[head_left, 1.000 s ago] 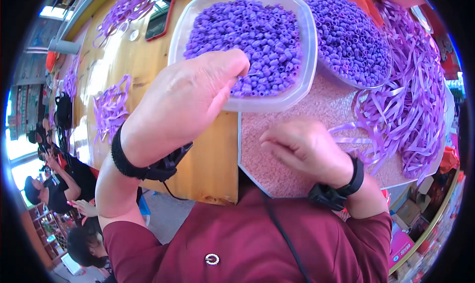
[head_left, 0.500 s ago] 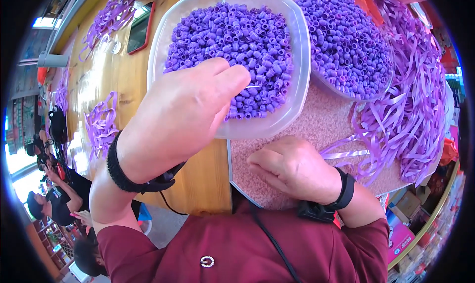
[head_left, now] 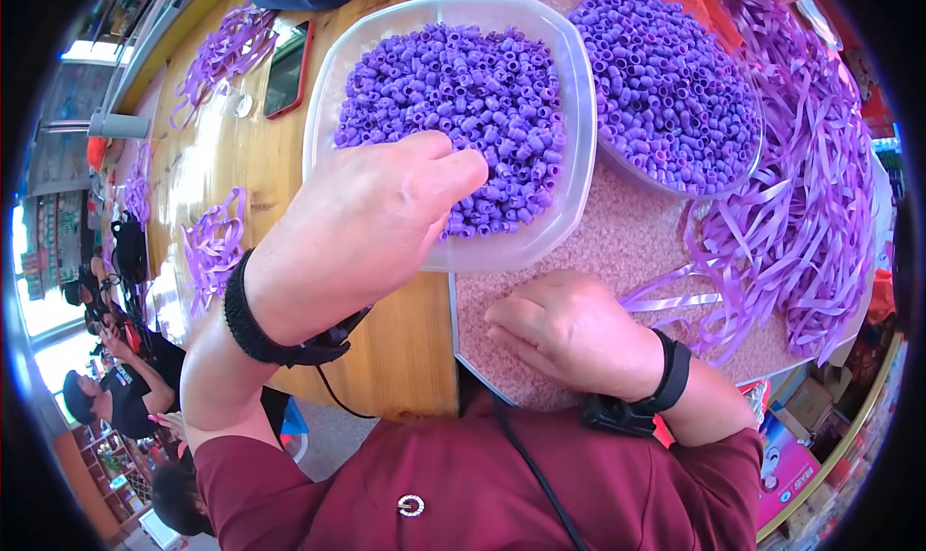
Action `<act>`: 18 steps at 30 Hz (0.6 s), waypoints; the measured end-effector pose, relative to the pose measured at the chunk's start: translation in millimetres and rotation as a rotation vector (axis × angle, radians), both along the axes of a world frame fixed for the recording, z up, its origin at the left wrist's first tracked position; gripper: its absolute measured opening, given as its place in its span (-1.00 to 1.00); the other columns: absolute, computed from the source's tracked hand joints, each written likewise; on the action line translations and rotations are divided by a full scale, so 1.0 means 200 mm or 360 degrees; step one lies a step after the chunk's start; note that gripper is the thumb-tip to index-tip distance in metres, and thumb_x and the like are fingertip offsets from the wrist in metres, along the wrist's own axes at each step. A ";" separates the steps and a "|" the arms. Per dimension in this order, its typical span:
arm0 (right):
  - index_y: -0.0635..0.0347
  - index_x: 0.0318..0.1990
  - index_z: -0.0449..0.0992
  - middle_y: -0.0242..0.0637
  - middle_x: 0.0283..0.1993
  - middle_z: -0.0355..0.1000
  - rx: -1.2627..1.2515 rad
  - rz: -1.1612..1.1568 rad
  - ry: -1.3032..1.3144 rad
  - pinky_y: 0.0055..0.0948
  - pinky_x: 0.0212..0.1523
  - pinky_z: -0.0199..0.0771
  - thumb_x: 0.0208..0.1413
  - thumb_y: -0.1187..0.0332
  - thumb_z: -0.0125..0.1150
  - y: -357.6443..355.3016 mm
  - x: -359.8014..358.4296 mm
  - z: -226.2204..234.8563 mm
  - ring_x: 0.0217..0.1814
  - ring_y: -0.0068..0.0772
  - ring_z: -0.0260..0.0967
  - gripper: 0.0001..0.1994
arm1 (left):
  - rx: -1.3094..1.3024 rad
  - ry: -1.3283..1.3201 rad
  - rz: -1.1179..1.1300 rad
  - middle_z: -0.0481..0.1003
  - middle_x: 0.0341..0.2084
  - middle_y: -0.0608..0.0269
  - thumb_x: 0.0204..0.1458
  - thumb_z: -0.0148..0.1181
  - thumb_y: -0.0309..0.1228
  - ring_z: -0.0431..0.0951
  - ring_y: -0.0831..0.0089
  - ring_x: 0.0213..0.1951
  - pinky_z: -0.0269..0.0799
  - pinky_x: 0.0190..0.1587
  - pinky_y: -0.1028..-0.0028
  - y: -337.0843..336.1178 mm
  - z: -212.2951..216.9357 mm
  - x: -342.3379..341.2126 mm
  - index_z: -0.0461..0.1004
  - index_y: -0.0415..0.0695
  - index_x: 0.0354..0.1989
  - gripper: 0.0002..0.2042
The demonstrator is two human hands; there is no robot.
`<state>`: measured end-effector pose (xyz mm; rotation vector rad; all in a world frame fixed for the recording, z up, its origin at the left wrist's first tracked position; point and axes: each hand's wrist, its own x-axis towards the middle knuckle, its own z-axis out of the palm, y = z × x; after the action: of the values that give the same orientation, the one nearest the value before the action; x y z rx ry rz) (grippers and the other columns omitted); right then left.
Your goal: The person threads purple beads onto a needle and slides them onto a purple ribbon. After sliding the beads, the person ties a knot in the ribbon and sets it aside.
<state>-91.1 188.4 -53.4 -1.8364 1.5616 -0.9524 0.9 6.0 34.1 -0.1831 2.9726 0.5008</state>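
My left hand (head_left: pixel 371 204) hangs over a translucent plastic tub (head_left: pixel 579 189) heaped with small hollow purple plastic caps (head_left: pixel 453 93). Its thumb and fingers are pinched together, and whatever lies between them is hidden. Lower and to the right, my right hand (head_left: pixel 584 334) rests closed on a pink fuzzy mat (head_left: pixel 564 271). Its curled fingers hide anything inside. Loops from a big pile of shiny purple ribbons (head_left: pixel 796 194) reach close to the back of that hand. Dark straps circle both wrists.
A round clear bowl (head_left: pixel 721 190) with more purple caps stands right of the tub. On the wooden table (head_left: pixel 395 349) at left lie a red-cased phone (head_left: pixel 286 74) and small ribbon bunches (head_left: pixel 214 247). Other people (head_left: pixel 121 392) are at far left; boxes (head_left: pixel 786 459) stand at lower right.
The view has shifted slightly. My left hand stays pinched over the caps; a thin shiny sliver at its fingertips no longer shows. My right hand keeps its place and closed shape.
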 end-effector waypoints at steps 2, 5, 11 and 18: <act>0.22 -0.43 0.39 -0.19 -0.56 0.36 0.0015 -0.0002 -0.0002 -0.19 -0.49 0.33 -0.11 0.42 0.16 0.00 0.00 0.01 -0.51 -0.09 0.35 -0.89 | 0.0012 0.0002 -0.0008 0.33 -0.51 0.09 -0.13 -0.03 -0.59 0.39 0.09 -0.40 0.30 -0.39 0.27 0.00 0.00 0.00 0.34 -0.19 -0.35 -0.86; 0.23 -0.42 0.38 -0.19 -0.56 0.35 0.0023 0.0016 0.0030 -0.19 -0.49 0.33 -0.11 0.42 0.16 0.01 0.01 0.01 -0.51 -0.09 0.34 -0.88 | 0.0052 0.0034 -0.0008 0.35 -0.50 0.08 -0.12 -0.03 -0.60 0.40 0.09 -0.39 0.30 -0.38 0.28 0.01 -0.01 -0.01 0.34 -0.20 -0.35 -0.86; 0.23 -0.41 0.36 -0.20 -0.58 0.31 0.0012 0.0018 0.0036 -0.20 -0.48 0.32 -0.13 0.43 0.15 0.02 0.01 0.00 -0.52 -0.10 0.33 -0.87 | 0.0093 0.0054 0.0022 0.40 -0.44 0.05 -0.14 -0.03 -0.65 0.43 0.10 -0.34 0.34 -0.31 0.31 0.02 -0.04 -0.03 0.36 -0.23 -0.28 -0.80; 0.23 -0.42 0.35 -0.20 -0.59 0.29 -0.0058 -0.0010 0.0024 -0.20 -0.49 0.32 -0.19 0.43 0.17 0.02 0.01 -0.01 -0.53 -0.09 0.32 -0.84 | 0.0170 0.0131 0.0043 0.42 -0.41 0.06 -0.13 -0.05 -0.68 0.45 0.12 -0.33 0.36 -0.28 0.33 0.03 -0.07 -0.05 0.38 -0.21 -0.21 -0.73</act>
<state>-89.2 191.5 -55.4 -1.8689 1.5698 -0.9780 -9.4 12.5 20.4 -0.1968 3.0164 0.6846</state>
